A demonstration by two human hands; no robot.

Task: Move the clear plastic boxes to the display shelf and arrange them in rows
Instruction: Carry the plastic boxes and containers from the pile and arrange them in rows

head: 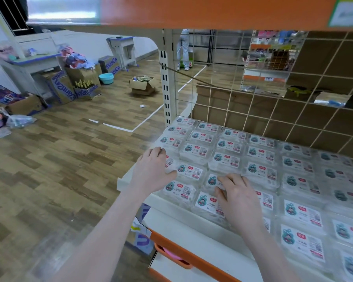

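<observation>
On the display shelf (135, 185), at its left end, the clear plastic boxes (228, 147) lie flat with their labels upward, set edge to edge in rows that run back to the wire grid panel (273, 110). The left hand (151, 169) rests on the outermost box at the shelf's left edge, fingers loosely extended over its lid and gripping nothing. The right hand (236, 200) lies spread, fingers apart, on the front boxes of the next rows, pressing rather than clasping. Judged from this posture, both hands are squaring the front boxes into line with the rows behind (no box is lifted). Most of the visible shelf is already filled; the task appears well advanced. An orange shelf edge (212, 11) overhangs above. Beyond the shelf, the wood-pattern floor (59, 159) carries white tape lines, several open cardboard cartons (142, 86), a blue basin (106, 78) and a desk (35, 62) against the wall. A person stands in the background behind the grid.
</observation>
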